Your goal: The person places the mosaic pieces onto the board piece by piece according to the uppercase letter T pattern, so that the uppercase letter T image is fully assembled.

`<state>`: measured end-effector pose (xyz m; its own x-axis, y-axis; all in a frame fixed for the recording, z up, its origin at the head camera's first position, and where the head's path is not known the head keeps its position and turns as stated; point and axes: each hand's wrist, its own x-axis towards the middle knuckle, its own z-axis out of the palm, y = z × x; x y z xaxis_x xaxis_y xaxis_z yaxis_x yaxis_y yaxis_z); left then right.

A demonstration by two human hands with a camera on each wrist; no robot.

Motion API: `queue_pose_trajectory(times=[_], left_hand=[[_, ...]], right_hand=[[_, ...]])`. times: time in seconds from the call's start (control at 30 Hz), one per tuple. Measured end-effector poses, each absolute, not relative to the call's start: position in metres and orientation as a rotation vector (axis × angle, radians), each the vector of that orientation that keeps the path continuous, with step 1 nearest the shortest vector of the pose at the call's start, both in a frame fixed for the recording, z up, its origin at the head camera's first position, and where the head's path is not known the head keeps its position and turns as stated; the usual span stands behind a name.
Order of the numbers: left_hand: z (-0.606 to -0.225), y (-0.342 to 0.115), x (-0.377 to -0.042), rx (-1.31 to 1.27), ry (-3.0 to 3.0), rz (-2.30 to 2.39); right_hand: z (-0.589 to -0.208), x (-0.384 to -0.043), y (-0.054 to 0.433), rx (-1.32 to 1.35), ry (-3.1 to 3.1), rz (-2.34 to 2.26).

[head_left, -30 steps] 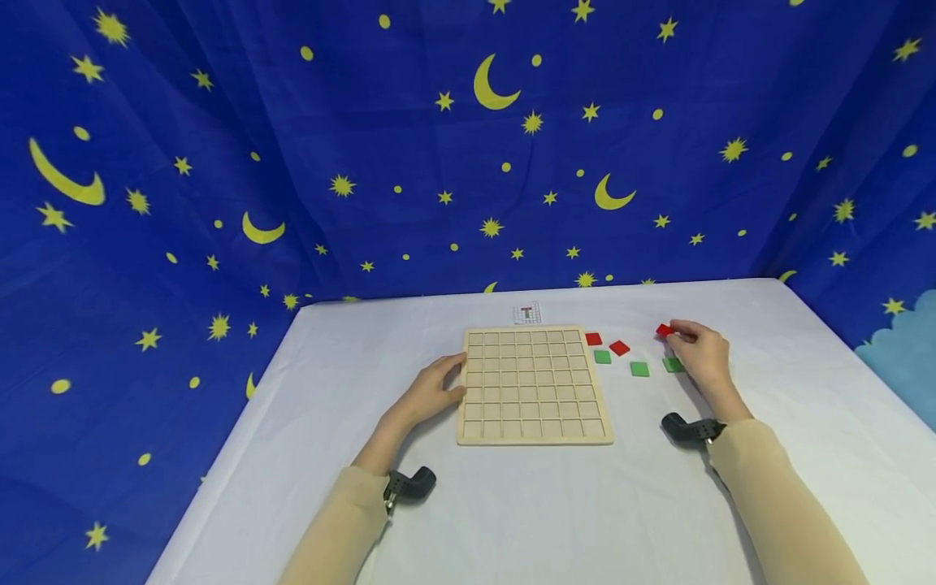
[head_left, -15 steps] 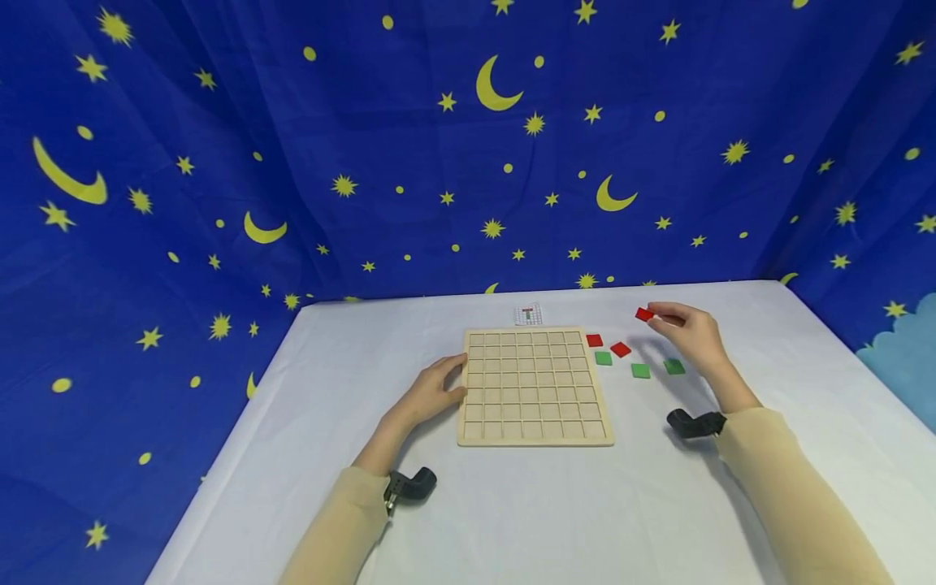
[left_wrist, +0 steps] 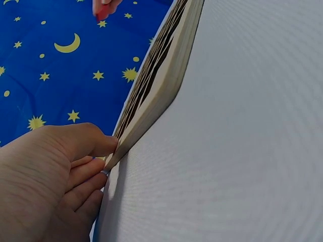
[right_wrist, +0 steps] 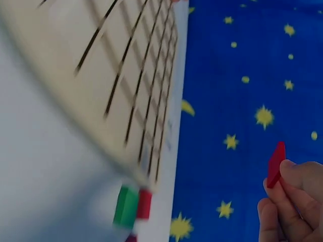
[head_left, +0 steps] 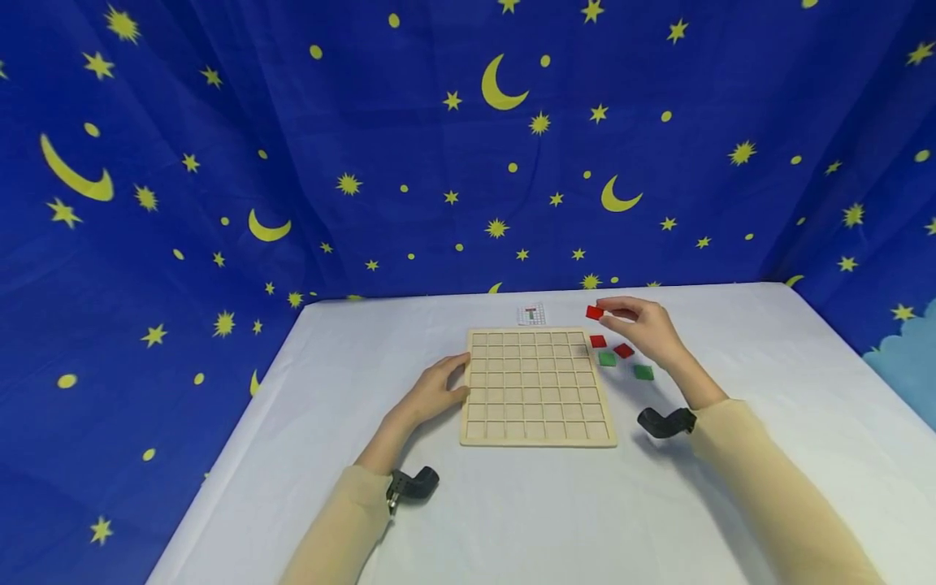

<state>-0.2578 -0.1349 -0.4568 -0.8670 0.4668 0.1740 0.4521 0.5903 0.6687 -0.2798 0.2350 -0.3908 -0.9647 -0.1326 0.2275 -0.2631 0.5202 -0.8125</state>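
Observation:
My right hand (head_left: pixel 647 327) pinches a red square tile (head_left: pixel 595 312) between thumb and fingers, raised beyond the top right corner of the gridded wooden board (head_left: pixel 537 444). In the right wrist view the tile (right_wrist: pixel 276 165) stands nearly edge-on at the fingertips. My left hand (head_left: pixel 433 392) rests against the board's left edge, thumb and fingers apart. The left wrist view shows the thumb and fingertips at the board's rim (left_wrist: pixel 151 106). Several loose tiles lie right of the board: a red one (head_left: pixel 598 341), another red one (head_left: pixel 624 350), a green one (head_left: pixel 607 358) and a second green one (head_left: pixel 643 372).
A small printed card (head_left: pixel 531 314) with a grid and a coloured pattern lies behind the board. White cloth (head_left: pixel 541 520) covers the table. A blue curtain (head_left: pixel 409 146) with stars and moons hangs along the back and sides.
My right hand has lifted the red tile and carried it left, towards the board's far right corner. A green tile at the right is now hidden behind that hand. The left hand has stayed.

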Motion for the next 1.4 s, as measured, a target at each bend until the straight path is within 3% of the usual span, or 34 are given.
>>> queue_pose_trajectory(times=[0.93, 1.4], left_hand=[[-0.455, -0.134, -0.257, 0.790, 2.772, 1.155], [-0.456, -0.135, -0.257, 0.778, 2.781, 1.131]], right_hand=[[-0.396, -0.304, 0.150, 0.656, -2.511, 1.688], [-0.417, -0.313, 0.137, 0.590, -2.501, 1.832]])
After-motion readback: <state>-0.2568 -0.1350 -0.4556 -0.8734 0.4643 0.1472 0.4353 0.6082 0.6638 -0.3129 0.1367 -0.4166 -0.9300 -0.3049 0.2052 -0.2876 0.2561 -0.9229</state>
